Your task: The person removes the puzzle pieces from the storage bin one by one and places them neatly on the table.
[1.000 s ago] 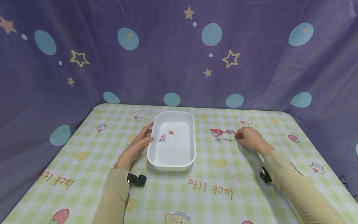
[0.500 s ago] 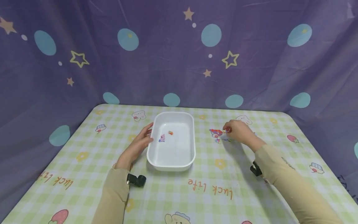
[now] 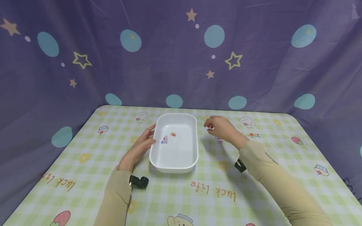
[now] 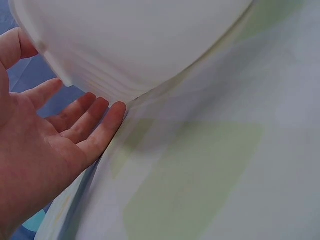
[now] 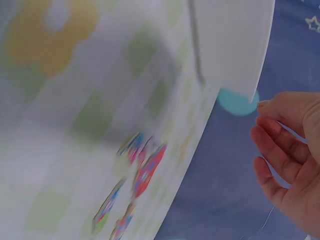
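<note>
A white rectangular tray (image 3: pixel 181 155) stands at the middle of the table. Two small colourful flat pieces lie in it, one pink and purple (image 3: pixel 165 140), the other orange (image 3: pixel 173 134). At its left side my left hand (image 3: pixel 138 147) rests against the outer wall, fingers fairly straight; the left wrist view has the thumb at the rim. My right hand (image 3: pixel 223 128) hovers just right of the tray, thumb and index fingertips together. Anything between those fingertips is hidden. Below it several bright flat pieces (image 5: pixel 149 170) lie on the cloth, a few (image 3: pixel 253 135) by the right forearm.
The table wears a green and white checked cloth (image 3: pixel 181 191) with printed cartoons. A purple curtain (image 3: pixel 181 69) hangs behind the far edge. Dark camera mounts sit at both wrists.
My right hand has lifted from the pieces on the right and moved left towards the tray. More pieces show behind it. My left hand and the tray stay in place.
</note>
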`<state>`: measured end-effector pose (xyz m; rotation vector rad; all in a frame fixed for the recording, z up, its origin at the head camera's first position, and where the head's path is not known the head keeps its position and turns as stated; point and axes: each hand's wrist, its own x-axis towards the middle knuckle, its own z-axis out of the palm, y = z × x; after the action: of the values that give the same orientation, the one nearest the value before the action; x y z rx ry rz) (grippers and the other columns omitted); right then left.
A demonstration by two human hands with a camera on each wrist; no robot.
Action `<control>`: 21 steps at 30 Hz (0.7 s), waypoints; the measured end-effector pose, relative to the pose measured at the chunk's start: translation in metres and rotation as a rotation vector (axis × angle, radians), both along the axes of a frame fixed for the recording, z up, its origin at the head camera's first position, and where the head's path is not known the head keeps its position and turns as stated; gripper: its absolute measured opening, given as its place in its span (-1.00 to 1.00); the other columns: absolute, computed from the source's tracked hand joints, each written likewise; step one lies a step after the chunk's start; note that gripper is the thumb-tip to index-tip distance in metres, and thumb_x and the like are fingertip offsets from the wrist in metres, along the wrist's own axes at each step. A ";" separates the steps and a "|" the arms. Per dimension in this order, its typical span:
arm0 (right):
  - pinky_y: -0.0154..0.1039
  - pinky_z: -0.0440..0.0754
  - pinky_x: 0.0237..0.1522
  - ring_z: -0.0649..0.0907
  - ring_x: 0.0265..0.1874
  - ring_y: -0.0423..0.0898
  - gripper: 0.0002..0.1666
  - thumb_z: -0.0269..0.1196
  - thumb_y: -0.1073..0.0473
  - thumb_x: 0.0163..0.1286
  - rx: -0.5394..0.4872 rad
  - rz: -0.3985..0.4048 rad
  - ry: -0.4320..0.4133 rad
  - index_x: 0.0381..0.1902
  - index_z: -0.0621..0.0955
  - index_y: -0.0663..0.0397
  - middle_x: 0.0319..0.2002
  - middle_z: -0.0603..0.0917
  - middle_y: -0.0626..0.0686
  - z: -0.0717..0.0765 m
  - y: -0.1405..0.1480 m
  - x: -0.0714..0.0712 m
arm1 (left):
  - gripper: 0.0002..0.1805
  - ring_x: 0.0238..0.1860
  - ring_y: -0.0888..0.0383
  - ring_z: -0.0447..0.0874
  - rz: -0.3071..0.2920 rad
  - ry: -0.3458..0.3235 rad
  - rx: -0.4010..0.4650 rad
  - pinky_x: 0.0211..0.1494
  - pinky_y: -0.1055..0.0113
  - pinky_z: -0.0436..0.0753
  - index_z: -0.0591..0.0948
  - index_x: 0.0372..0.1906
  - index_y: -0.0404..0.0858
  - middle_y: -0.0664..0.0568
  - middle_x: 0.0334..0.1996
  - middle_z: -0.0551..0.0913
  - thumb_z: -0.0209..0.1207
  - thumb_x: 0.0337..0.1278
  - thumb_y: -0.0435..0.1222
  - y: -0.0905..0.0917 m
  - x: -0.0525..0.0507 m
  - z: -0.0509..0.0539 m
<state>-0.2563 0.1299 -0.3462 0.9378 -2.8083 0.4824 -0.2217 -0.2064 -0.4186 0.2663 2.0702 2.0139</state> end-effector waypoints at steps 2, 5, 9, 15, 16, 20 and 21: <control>-0.23 0.58 -0.26 0.60 -0.36 -0.11 -0.80 0.25 0.30 0.07 -0.006 0.024 0.020 -0.28 0.65 0.10 -0.38 0.61 -0.01 0.001 -0.009 0.000 | -0.21 0.29 -0.14 0.16 -0.006 0.008 0.000 0.33 0.05 0.22 -0.05 0.43 -0.05 -0.19 0.35 0.06 -0.02 0.09 -0.38 0.000 0.000 0.001; -0.26 0.57 -0.29 0.58 -0.39 -0.13 -0.81 0.25 0.30 0.07 -0.008 0.052 0.045 -0.29 0.65 0.09 -0.40 0.60 -0.02 0.003 -0.024 -0.001 | -0.20 0.29 -0.13 0.16 -0.005 0.009 0.004 0.32 0.04 0.23 -0.04 0.43 -0.05 -0.19 0.35 0.07 -0.01 0.07 -0.38 -0.001 0.000 0.002; -0.29 0.53 -0.33 0.54 -0.43 -0.16 -0.81 0.25 0.29 0.06 0.009 0.081 0.065 -0.30 0.66 0.07 -0.43 0.57 -0.04 0.005 -0.044 -0.001 | -0.20 0.29 -0.13 0.15 -0.011 0.006 0.021 0.34 0.02 0.20 -0.04 0.43 -0.04 -0.17 0.35 0.07 -0.01 0.07 -0.38 -0.001 -0.002 0.004; -0.30 0.55 -0.29 0.58 -0.38 -0.17 -0.81 0.23 0.25 0.10 0.060 0.150 0.051 -0.28 0.66 0.04 -0.38 0.60 -0.05 0.002 -0.070 0.000 | -0.21 0.29 -0.13 0.15 -0.008 -0.006 0.027 0.33 0.02 0.21 -0.03 0.42 -0.03 -0.17 0.34 0.09 -0.01 0.08 -0.40 0.000 -0.003 0.004; -0.30 0.55 -0.29 0.58 -0.37 -0.17 -0.81 0.22 0.24 0.10 0.067 0.160 0.043 -0.28 0.66 0.04 -0.37 0.61 -0.05 0.001 -0.074 0.001 | -0.21 0.29 -0.12 0.15 -0.005 -0.008 0.026 0.33 0.03 0.22 -0.03 0.42 -0.03 -0.17 0.34 0.09 -0.01 0.08 -0.40 0.001 -0.003 0.004; -0.32 0.54 -0.31 0.58 -0.37 -0.18 -0.80 0.22 0.22 0.11 0.089 0.191 0.020 -0.26 0.67 0.02 -0.35 0.62 -0.07 -0.007 -0.088 0.002 | -0.21 0.30 -0.11 0.14 0.008 -0.022 0.019 0.33 0.03 0.21 -0.01 0.42 -0.01 -0.15 0.35 0.08 -0.01 0.08 -0.39 0.002 -0.001 0.003; -0.32 0.54 -0.31 0.58 -0.37 -0.18 -0.79 0.22 0.22 0.10 0.090 0.197 0.018 -0.26 0.67 0.02 -0.35 0.63 -0.07 -0.009 -0.091 0.002 | -0.21 0.30 -0.12 0.13 0.007 -0.019 0.017 0.33 0.02 0.21 -0.02 0.42 -0.02 -0.16 0.35 0.07 -0.01 0.08 -0.40 0.002 -0.001 0.002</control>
<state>-0.2547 0.0384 -0.3547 1.2388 -2.7550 0.3701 -0.2225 -0.2049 -0.4166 0.2422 2.0460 2.0314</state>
